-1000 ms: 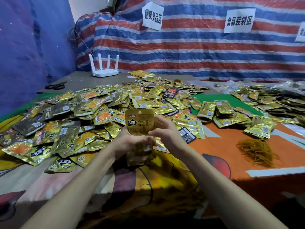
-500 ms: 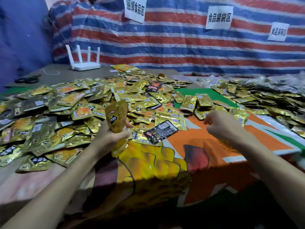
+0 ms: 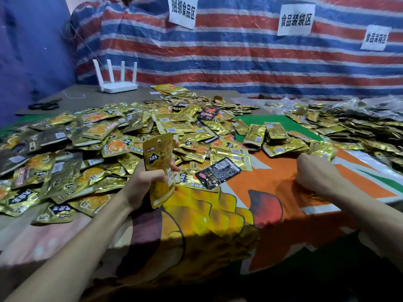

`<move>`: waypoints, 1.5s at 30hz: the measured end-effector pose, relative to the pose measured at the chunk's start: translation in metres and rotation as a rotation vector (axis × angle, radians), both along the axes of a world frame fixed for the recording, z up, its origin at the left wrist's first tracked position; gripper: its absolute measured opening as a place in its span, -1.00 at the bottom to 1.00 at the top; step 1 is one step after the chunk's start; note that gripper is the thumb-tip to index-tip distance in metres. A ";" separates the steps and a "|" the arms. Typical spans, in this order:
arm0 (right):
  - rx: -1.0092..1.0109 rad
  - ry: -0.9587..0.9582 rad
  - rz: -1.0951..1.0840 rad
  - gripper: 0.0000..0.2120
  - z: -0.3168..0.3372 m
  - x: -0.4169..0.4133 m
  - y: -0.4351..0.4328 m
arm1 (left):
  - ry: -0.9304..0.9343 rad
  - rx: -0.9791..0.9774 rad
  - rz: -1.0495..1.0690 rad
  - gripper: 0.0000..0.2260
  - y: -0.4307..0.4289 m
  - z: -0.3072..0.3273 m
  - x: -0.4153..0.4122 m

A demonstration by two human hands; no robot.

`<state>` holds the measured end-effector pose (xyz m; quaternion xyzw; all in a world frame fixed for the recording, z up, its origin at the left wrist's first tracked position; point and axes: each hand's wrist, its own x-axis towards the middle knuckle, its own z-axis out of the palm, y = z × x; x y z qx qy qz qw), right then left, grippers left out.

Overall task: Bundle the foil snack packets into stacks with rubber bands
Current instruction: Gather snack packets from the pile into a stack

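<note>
My left hand (image 3: 142,185) grips a small stack of gold foil snack packets (image 3: 158,158) and holds it upright above the table's near middle. My right hand (image 3: 314,174) is far to the right, its fingers curled down into a pile of tan rubber bands (image 3: 315,196); the fingertips are hidden. A big heap of loose gold packets (image 3: 98,136) covers the left and middle of the table. A black packet (image 3: 218,173) lies face down between my hands.
Several gold packet bundles (image 3: 274,138) lie on the green patch of the printed cloth (image 3: 272,177). Another heap of packets (image 3: 359,127) fills the right side. A white router (image 3: 117,83) and black scissors (image 3: 43,105) sit at the back left, before a striped tarp.
My right hand let go of the packet stack and moved right onto the rubber bands. My left hand now holds the stack alone. The view has turned right.
</note>
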<state>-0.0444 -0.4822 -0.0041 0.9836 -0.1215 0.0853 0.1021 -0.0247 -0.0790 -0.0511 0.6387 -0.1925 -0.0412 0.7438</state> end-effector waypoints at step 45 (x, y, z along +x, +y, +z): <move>0.649 -0.230 -0.134 -0.91 0.055 0.006 -0.010 | -0.075 -0.027 -0.031 -0.48 -0.004 0.006 -0.001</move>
